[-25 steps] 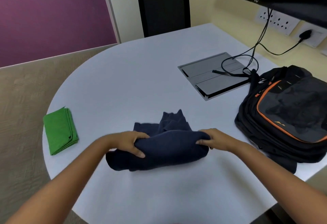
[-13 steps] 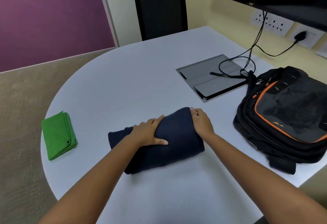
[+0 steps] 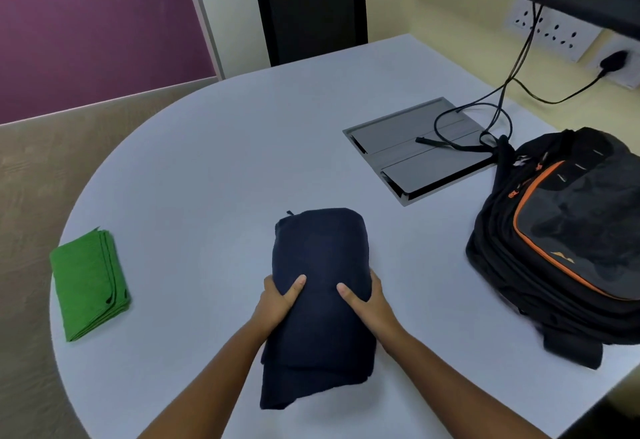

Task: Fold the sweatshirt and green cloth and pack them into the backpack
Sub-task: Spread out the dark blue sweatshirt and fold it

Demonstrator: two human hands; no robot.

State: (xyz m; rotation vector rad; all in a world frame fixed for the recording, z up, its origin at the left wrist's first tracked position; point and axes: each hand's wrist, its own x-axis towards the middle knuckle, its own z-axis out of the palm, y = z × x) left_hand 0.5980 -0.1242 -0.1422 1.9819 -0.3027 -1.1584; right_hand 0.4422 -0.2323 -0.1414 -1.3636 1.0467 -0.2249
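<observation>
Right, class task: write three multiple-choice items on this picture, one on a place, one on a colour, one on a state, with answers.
1. Where does the folded green cloth lie, relative to the folded navy sweatshirt?
A. To its left
B. On top of it
C. Inside the bag

2. What colour is the trim on the black fabric backpack?
A. Yellow
B. Orange
C. White

3. What are the left hand and right hand doing?
A. Resting flat on the white round table
B. Zipping the backpack
C. Gripping the sweatshirt's sides

Answers:
1 A: the cloth sits near the table's left edge.
2 B: an orange line edges the front pocket.
3 C: both thumbs press on top, one hand on each side.
</observation>
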